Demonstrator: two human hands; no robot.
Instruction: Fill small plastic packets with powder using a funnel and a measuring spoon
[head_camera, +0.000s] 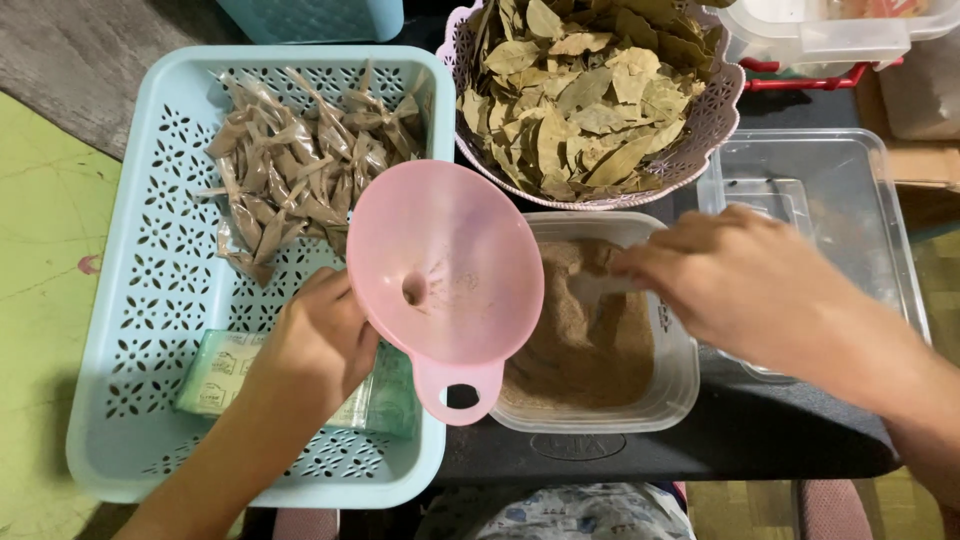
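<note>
Green-and-white packets (225, 372) lie in my pale-blue basket (120, 330). My left hand (315, 345) grips a pink funnel (445, 270); my right hand (735, 280) closes on a scoop (600, 290) in brown powder (590, 345).

So the pink plastic funnel (445, 275) is tipped on its side, wide mouth facing up at the camera, with a looped tab handle hanging at the bottom edge and a bit of brown dust inside. It sits over the gap between the blue basket and the clear tub of brown powder (590, 335), which is open and roughly half full, powder heaped unevenly.
</note>
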